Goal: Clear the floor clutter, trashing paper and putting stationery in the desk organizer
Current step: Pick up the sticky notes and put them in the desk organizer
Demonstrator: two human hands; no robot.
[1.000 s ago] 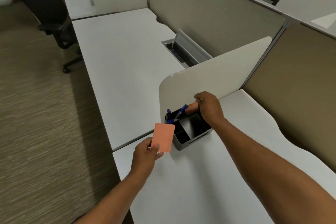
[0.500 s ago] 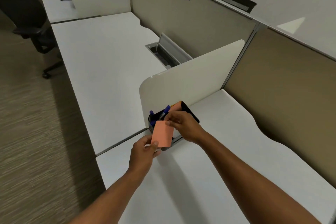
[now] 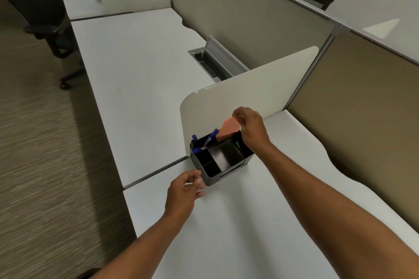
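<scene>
A dark desk organizer (image 3: 212, 176) stands on the white desk against a low rounded divider. Several blue pens (image 3: 209, 139) stick up from its back left compartment. My right hand (image 3: 250, 129) pinches an orange sticky-note pad (image 3: 230, 128) by its top edge and holds it over the organizer's back compartment, its lower end among the other contents. My left hand (image 3: 183, 190) hovers just in front of the organizer's near left corner, fingers loosely curled, holding nothing.
The white desk (image 3: 238, 222) stretches toward me. A rounded cream divider (image 3: 249, 95) rises behind the organizer. Beyond it lies a second desk with an open cable tray (image 3: 213, 61). A black office chair (image 3: 49, 20) stands on the carpet at the far left.
The orange pad passed from my left hand to my right, which carried it up and back over the organizer. My left hand dropped down, holding nothing.
</scene>
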